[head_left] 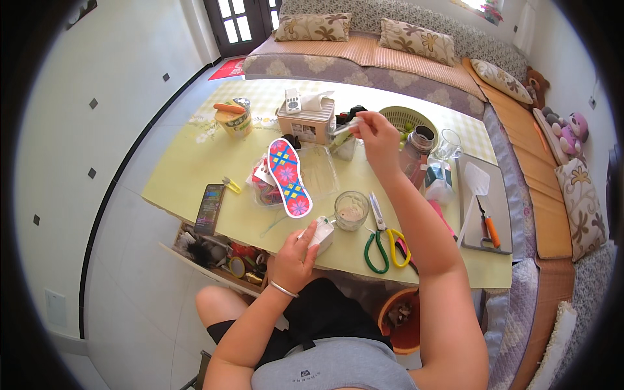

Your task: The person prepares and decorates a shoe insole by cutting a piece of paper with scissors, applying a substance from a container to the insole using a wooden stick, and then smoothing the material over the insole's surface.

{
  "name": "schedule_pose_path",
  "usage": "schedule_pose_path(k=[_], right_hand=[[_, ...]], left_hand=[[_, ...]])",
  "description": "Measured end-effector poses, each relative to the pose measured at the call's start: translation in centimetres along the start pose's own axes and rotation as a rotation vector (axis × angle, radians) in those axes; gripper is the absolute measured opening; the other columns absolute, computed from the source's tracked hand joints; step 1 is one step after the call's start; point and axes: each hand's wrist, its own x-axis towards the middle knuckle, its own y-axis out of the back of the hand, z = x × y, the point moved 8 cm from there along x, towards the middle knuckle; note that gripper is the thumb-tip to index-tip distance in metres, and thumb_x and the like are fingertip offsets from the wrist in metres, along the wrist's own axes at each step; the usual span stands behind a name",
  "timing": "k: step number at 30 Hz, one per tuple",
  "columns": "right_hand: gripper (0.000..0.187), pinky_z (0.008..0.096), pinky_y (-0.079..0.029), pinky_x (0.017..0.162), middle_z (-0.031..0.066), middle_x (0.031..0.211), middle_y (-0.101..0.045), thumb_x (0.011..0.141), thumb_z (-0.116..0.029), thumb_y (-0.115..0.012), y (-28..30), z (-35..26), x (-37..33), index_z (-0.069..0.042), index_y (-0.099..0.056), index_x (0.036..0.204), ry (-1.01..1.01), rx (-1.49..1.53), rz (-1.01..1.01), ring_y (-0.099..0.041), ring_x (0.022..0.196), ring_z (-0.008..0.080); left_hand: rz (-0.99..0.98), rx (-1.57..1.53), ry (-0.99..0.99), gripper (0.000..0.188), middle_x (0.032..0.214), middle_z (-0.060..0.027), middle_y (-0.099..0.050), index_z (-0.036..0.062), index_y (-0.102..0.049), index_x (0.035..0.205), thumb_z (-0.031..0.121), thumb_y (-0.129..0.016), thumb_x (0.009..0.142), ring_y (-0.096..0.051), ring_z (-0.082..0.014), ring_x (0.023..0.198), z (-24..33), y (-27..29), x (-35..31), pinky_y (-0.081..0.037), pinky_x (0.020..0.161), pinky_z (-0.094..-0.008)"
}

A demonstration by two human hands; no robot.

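Observation:
My left hand (292, 263) is closed around a small white box (322, 235) at the table's front edge. A glass mug (351, 211) with pale contents stands just right of it. My right hand (378, 140), raised over the far middle of the table, pinches a thin whitish strip (346, 127); its exact kind is unclear. Below that strip is a small clear container (344, 151), partly hidden. A flower-patterned shoe insole (289, 177) leans on a clear plastic tray (318, 172). Scissors (379, 227) with green and yellow handles lie between my forearms.
A tissue box (305, 123) carries a white remote (293, 101). Left are a noodle cup (235, 120), yellow thread snips (231, 185) and a phone (210, 208) above an open drawer (224, 263). Right are a green basket (404, 117), a bottle (416, 153) and a grey tray (500, 201).

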Motion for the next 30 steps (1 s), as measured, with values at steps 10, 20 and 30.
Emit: schedule_pose_path(k=[10, 20, 30], right_hand=[[0.020, 0.0420, -0.054, 0.076, 0.0164, 0.090, -0.070, 0.088, -0.013, -0.054, -6.2, 7.4, 4.3, -0.005, -0.071, 0.093, -0.074, -0.840, -0.232, -0.068, 0.088, 0.0328], [0.016, 0.0320, -0.050, 0.065, 0.0120, 0.083, -0.068, 0.088, -0.013, -0.060, -0.8, 1.7, 1.8, -0.004, -0.072, 0.095, 0.089, -0.419, -0.041, -0.064, 0.071, 0.0230], [0.052, 0.0268, -0.047, 0.086, 0.0125, 0.113, -0.066, 0.087, -0.020, -0.072, 3.2, 6.8, -10.6, 0.000, -0.053, 0.131, -0.411, 0.291, -0.407, -0.061, 0.101, 0.0154]], left_hand=[[0.043, 0.014, -0.056, 0.045, 0.111, -0.0183, -0.062, 0.0119, -0.055, 0.137, 0.019, -0.061, 0.093, -0.063, -0.0350, 0.094, 0.4, 0.3, 0.2, -0.052, 0.080, -0.0384], [0.028, 0.010, -0.052, 0.045, 0.112, -0.0174, -0.062, 0.0119, -0.055, 0.137, 0.018, -0.062, 0.093, -0.063, -0.0343, 0.093, 0.4, 0.1, 0.4, -0.053, 0.078, -0.0377], [0.010, 0.037, -0.053, 0.045, 0.113, -0.0175, -0.062, 0.0089, -0.055, 0.138, 0.018, -0.059, 0.094, -0.064, -0.0330, 0.092, 0.2, -0.2, 0.3, -0.052, 0.080, -0.0360]])
